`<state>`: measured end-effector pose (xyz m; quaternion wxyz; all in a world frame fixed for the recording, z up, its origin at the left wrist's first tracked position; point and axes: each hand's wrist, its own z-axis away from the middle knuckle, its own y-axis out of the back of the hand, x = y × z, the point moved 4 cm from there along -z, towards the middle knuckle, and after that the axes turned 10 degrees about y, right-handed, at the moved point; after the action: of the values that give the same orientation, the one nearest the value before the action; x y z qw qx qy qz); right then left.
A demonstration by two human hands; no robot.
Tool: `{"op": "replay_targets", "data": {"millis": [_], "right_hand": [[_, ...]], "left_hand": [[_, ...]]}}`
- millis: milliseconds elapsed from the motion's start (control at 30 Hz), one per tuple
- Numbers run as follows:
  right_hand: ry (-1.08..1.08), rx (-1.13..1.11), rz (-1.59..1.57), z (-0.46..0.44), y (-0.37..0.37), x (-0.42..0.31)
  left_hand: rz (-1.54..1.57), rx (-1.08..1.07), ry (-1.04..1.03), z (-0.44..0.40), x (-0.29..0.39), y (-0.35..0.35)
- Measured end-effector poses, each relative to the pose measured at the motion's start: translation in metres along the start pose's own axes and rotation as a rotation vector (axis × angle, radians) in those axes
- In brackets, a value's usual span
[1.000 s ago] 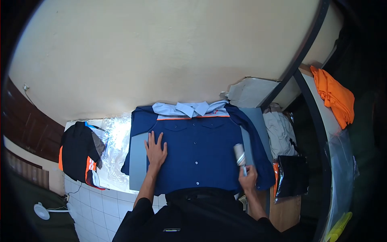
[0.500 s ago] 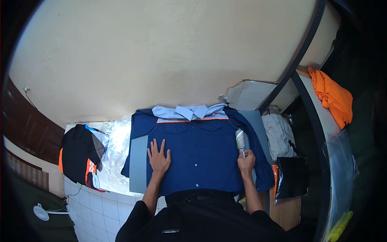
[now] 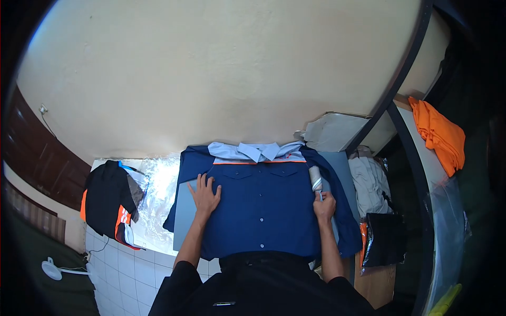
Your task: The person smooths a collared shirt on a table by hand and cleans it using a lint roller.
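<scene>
A navy blue shirt (image 3: 237, 210) with a light grey collar and shoulders and an orange stripe lies spread, front up, on a grey board (image 3: 184, 203). My left hand (image 3: 205, 194) rests on the shirt's left edge near the sleeve, fingers apart and holding nothing. In my right hand (image 3: 324, 205) is the handle of a lint roller (image 3: 315, 178). Its white roll touches or hovers just over the shirt's right side, by the sleeve; I cannot tell which.
Clear plastic (image 3: 158, 195) lies left of the shirt, beside a black and orange garment (image 3: 108, 197). On the right are grey folded clothes (image 3: 370, 179) and a packed black garment (image 3: 386, 235). Orange cloth (image 3: 437, 134) sits on a shelf. The wall (image 3: 211, 79) stands behind.
My left hand has moved up and outward to the shirt's left edge. The roll has turned in my right hand's grip, its stripes shifting. The view has shifted slightly.
</scene>
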<state>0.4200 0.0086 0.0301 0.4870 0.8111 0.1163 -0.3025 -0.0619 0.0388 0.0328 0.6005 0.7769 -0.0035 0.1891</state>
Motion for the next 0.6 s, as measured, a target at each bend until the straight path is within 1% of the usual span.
{"op": "replay_targets", "data": {"millis": [67, 133, 200, 233, 333, 467, 533, 567, 600], "right_hand": [[-0.043, -0.027, -0.021, -0.002, 0.005, 0.0], [-0.016, -0.047, -0.031, 0.007, -0.004, -0.01], [0.133, -0.1, -0.073, 0.019, -0.006, -0.033], [0.15, -0.152, -0.077, 0.023, -0.007, -0.045], [0.218, -0.162, -0.087, 0.023, -0.018, -0.048], [0.099, -0.112, 0.001, -0.003, -0.015, -0.02], [-0.036, -0.04, 0.008, -0.02, -0.004, -0.007], [-0.064, -0.022, 0.009, -0.026, -0.002, -0.002], [-0.049, -0.013, -0.005, -0.026, 0.002, -0.007]], "left_hand": [[0.009, 0.011, 0.003, -0.003, -0.002, -0.002], [0.036, -0.008, 0.037, -0.005, -0.002, -0.003], [0.045, 0.002, 0.047, -0.006, 0.0, -0.005], [0.046, 0.004, 0.055, -0.004, 0.0, -0.006], [0.048, 0.004, 0.052, -0.004, -0.002, -0.007], [0.028, 0.031, 0.046, -0.003, -0.003, -0.008], [0.032, 0.032, 0.049, -0.003, -0.002, -0.01], [0.039, 0.024, 0.05, -0.002, -0.002, -0.011], [0.045, 0.02, 0.05, -0.003, -0.003, -0.012]]}}
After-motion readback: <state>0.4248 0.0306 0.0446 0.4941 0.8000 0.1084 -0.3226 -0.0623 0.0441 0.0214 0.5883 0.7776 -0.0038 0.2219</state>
